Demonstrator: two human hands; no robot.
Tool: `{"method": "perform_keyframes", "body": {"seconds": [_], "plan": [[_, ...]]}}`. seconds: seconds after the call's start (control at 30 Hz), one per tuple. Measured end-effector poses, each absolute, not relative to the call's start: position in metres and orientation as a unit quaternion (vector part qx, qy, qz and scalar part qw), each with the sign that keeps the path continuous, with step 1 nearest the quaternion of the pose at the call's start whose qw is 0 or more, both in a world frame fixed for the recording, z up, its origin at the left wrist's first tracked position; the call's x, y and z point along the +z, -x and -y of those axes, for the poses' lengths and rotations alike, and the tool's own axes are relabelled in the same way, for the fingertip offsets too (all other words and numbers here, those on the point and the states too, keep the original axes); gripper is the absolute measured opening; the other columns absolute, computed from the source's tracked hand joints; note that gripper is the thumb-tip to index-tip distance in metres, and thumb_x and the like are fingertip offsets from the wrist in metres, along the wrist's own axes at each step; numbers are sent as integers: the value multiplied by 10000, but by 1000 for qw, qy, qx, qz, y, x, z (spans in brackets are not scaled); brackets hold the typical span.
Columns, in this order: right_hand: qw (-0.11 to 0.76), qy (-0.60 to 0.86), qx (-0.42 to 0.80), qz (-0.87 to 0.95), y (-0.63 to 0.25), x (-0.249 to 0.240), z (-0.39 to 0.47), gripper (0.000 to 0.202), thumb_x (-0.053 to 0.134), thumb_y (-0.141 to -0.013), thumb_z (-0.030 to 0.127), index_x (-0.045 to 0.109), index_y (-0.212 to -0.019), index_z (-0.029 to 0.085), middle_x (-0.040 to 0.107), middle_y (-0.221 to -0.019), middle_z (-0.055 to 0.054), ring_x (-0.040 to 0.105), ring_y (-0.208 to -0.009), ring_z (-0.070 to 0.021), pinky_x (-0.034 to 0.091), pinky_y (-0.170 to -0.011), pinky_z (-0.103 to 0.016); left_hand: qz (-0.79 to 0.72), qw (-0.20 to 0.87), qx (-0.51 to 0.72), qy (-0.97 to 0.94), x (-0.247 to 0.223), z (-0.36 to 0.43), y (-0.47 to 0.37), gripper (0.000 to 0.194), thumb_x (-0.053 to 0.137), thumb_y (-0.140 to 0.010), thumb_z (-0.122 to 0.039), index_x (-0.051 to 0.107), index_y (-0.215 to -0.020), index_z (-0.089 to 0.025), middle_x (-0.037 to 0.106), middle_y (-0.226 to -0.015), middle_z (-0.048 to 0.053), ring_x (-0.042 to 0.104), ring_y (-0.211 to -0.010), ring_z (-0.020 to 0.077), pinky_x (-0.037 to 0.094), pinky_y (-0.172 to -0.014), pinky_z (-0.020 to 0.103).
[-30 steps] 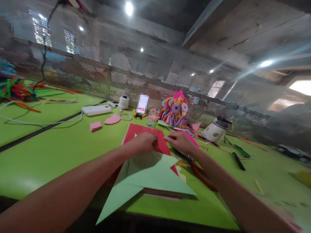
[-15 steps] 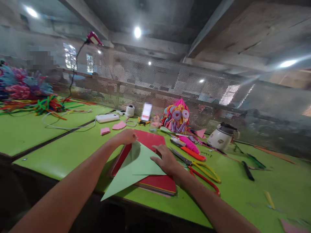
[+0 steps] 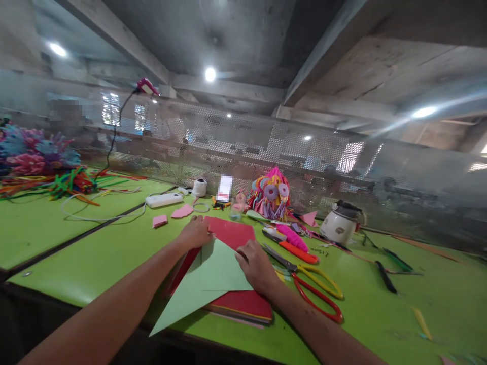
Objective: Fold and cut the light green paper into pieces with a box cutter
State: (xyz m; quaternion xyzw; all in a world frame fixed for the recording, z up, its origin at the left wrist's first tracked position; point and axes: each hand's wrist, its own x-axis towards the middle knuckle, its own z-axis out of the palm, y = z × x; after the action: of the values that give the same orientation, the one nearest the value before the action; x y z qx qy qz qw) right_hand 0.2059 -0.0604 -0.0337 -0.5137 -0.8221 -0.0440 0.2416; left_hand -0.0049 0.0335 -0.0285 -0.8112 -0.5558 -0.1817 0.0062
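A folded sheet of pale green paper (image 3: 216, 268) lies on a stack of red paper (image 3: 232, 229), one long pointed corner hanging over the stack's front left. My left hand (image 3: 195, 234) is closed at the top of the green sheet, its fingertips pinching the upper corner. On the sheet's right edge, my right hand (image 3: 256, 263) has its fingers curled and pressed together against the paper. Just right of that hand lie large scissors (image 3: 294, 268) with one yellow and one red handle loop, blades apart.
Behind the stack stand a glass jar (image 3: 236, 210), a bright phone (image 3: 225, 188) and a colourful tasselled bundle (image 3: 270, 192). A white power strip (image 3: 164, 199) lies left; an orange-handled cutter (image 3: 299, 251), a white kettle (image 3: 341, 223) and a black-handled tool (image 3: 385, 277) lie right.
The view has tilted up slightly, so the table sits lower. My right hand's thumb and fingers have drawn together on the sheet's edge. My left hand stays at the top corner.
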Motion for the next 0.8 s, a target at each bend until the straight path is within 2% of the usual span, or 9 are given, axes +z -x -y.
{"method": "perform_keyframes", "body": {"seconds": [0.13, 0.37, 0.5, 0.67, 0.73, 0.8], "plan": [[240, 512, -51, 823, -205, -35, 60, 194, 474, -913, 231, 646, -858, 159, 569, -854, -74, 510, -868, -210, 427, -790, -346, 536, 11, -188, 823, -32, -33, 0, 309, 553, -775, -448, 615, -833, -151, 609, -943, 137, 552, -975, 286, 375, -926, 411], [240, 520, -54, 818, -205, -35, 59, 191, 450, -919, 225, 630, -883, 171, 573, -871, -79, 518, -872, -221, 430, -792, -353, 486, 8, -198, 851, -33, -26, -11, 383, 446, -857, -510, 592, -782, -164, 626, -903, 124, 551, -951, 289, 404, -827, 410], [255, 520, -44, 814, -207, -37, 60, 175, 463, -911, 230, 625, -935, 168, 588, -899, -90, 522, -905, -239, 431, -826, -378, 457, 12, -227, 860, -34, -26, -13, 338, 495, -851, -473, 581, -762, -159, 614, -908, 132, 541, -932, 272, 397, -829, 387], [298, 530, 3, 794, -210, -40, 55, 235, 474, -900, 280, 596, -1053, 150, 613, -1011, -123, 527, -993, -257, 405, -902, -407, 419, 8, -284, 863, -24, -27, -9, 201, 513, -871, -349, 538, -783, -170, 591, -849, 69, 534, -815, 188, 403, -729, 285], [316, 530, 39, 786, -212, -38, 52, 253, 476, -892, 320, 597, -1039, 153, 625, -1005, -116, 543, -965, -248, 411, -872, -391, 397, 11, -337, 854, -18, -27, -8, 201, 504, -877, -340, 522, -758, -179, 576, -794, 49, 523, -790, 183, 395, -714, 283], [327, 520, 81, 785, -215, -34, 49, 242, 473, -881, 354, 614, -923, 162, 636, -894, -79, 559, -844, -214, 424, -767, -338, 370, 19, -401, 838, -12, -25, -7, 207, 503, -876, -329, 510, -730, -183, 566, -775, 45, 515, -799, 188, 394, -732, 293]]}}
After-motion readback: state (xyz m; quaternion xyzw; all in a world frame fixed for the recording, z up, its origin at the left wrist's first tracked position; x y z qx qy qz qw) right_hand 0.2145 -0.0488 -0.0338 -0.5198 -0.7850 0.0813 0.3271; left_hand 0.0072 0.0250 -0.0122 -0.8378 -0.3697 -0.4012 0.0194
